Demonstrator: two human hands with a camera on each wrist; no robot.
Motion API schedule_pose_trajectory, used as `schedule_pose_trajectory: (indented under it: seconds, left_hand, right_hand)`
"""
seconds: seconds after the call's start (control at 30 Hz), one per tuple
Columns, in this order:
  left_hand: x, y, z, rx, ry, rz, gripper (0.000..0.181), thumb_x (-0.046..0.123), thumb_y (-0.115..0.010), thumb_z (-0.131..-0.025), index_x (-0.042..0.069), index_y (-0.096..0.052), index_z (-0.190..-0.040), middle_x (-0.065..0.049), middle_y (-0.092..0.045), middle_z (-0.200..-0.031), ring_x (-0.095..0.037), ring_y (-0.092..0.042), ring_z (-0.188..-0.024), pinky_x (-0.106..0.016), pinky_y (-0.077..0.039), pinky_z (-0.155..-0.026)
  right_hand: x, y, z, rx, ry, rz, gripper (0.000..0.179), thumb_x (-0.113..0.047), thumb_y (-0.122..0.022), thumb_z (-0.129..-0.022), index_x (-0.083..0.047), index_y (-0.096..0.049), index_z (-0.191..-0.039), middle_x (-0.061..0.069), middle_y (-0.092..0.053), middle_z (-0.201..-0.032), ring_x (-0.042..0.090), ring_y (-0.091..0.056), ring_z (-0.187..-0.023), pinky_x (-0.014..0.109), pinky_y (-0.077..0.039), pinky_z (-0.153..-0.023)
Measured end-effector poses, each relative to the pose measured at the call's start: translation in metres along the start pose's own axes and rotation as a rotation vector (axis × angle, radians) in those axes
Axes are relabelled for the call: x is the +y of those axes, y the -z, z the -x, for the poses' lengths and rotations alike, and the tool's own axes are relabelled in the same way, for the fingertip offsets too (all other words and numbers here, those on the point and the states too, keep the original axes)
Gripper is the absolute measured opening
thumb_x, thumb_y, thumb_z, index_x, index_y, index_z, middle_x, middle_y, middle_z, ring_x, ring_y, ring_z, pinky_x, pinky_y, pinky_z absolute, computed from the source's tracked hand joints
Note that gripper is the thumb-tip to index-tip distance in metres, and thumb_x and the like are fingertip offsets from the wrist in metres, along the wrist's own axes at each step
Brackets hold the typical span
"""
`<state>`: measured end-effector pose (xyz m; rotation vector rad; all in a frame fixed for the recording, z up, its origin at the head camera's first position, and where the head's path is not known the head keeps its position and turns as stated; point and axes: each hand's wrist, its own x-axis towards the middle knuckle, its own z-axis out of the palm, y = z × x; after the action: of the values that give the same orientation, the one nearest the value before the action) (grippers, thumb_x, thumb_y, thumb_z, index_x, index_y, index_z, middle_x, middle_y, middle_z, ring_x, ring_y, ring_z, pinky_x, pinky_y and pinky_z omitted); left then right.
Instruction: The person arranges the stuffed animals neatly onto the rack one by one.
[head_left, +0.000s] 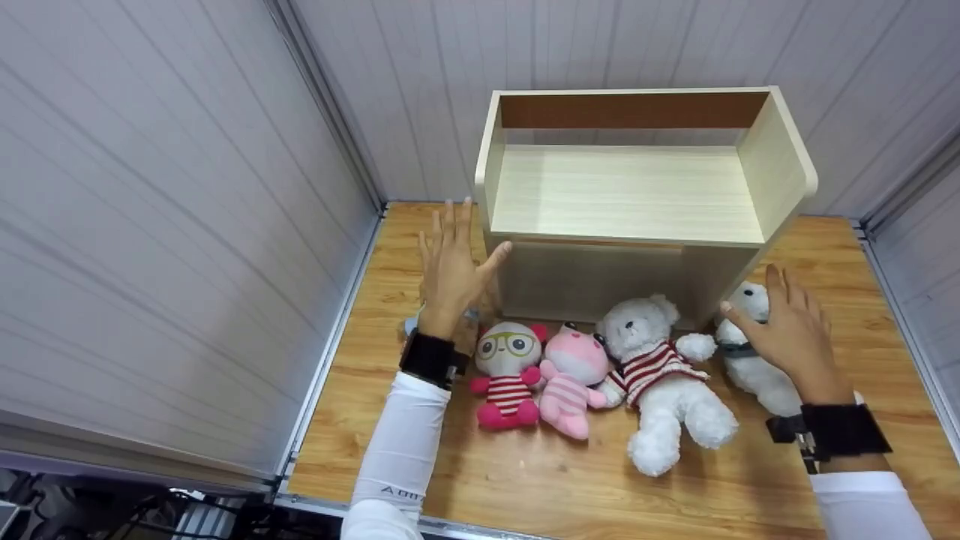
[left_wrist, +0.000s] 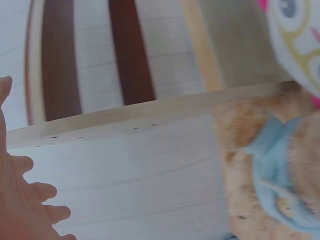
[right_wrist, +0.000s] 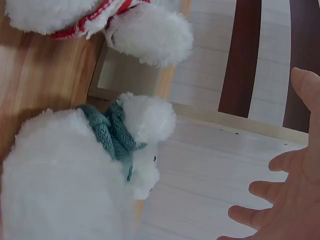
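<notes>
A pale two-level wooden shelf unit (head_left: pixel 626 240) stands by the back wall. My left hand (head_left: pixel 454 274), fingers spread, is beside its left end and holds nothing. To its right front, my right hand (head_left: pixel 795 337) is raised with fingers extended, also holding nothing, and overlaps a white plush toy (head_left: pixel 761 379). That toy wears a teal knitted scarf (right_wrist: pixel 112 130) in the right wrist view. Below my left hand lies a brown plush toy with a blue garment (left_wrist: pixel 272 165), mostly hidden in the head view.
In front of the shelf lie a doll with yellow glasses (head_left: pixel 510 375), a pink plush toy (head_left: pixel 571 379) and a white teddy bear (head_left: pixel 667 382) in a red-striped sweater. Panel walls (head_left: pixel 187 187) enclose the wooden floor (head_left: pixel 540 487) on the left, back and right.
</notes>
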<state>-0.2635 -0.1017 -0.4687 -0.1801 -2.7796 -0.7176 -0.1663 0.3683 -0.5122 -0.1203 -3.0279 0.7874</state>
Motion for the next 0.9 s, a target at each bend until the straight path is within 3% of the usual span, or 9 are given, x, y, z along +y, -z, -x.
schedule_pose_trajectory:
  seconds: [0.27, 0.47, 0.7, 0.9]
  left_hand:
    - [0.02, 0.027, -0.015, 0.049, -0.022, 0.068, 0.094, 0.073, -0.048, -0.095, 0.03, -0.004, -0.166, -0.007, -0.005, -0.174, -0.034, -0.007, -0.16, -0.061, 0.0, -0.126]
    - [0.034, 0.041, -0.024, 0.062, -0.056, 0.126, 0.093, 0.075, -0.046, -0.094, 0.037, 0.002, -0.164, -0.004, -0.005, -0.174, -0.031, -0.007, -0.161, -0.062, 0.0, -0.126]
    - [0.046, 0.041, -0.033, 0.038, -0.067, 0.203, 0.087, 0.071, -0.048, -0.096, 0.039, -0.005, -0.164, 0.0, -0.004, -0.175, -0.03, -0.011, -0.16, -0.063, -0.002, -0.125]
    - [0.051, 0.036, -0.043, 0.005, -0.053, 0.233, 0.082, 0.068, -0.046, -0.099, 0.038, -0.008, -0.165, 0.005, -0.005, -0.174, -0.029, -0.017, -0.16, -0.063, -0.006, -0.125]
  right_hand:
    - [-0.003, -0.01, 0.009, -0.028, 0.024, -0.002, 0.099, -0.063, -0.05, -0.099, -0.006, -0.002, -0.164, 0.033, -0.005, -0.167, 0.068, -0.011, -0.143, 0.082, -0.008, -0.108]
    - [-0.007, -0.028, 0.02, -0.044, 0.051, -0.003, 0.098, -0.061, -0.053, -0.1, 0.0, -0.01, -0.163, 0.041, -0.022, -0.158, 0.068, -0.022, -0.139, 0.081, -0.017, -0.104]
    - [-0.016, -0.048, 0.035, -0.132, 0.045, -0.024, 0.098, -0.062, -0.052, -0.1, 0.004, -0.014, -0.161, 0.046, -0.026, -0.152, 0.067, -0.035, -0.13, 0.077, -0.033, -0.101]
    - [-0.021, -0.063, 0.042, -0.17, 0.062, -0.034, 0.093, -0.059, -0.056, -0.099, 0.004, -0.023, -0.159, 0.042, -0.033, -0.15, 0.063, -0.044, -0.127, 0.073, -0.039, -0.1]
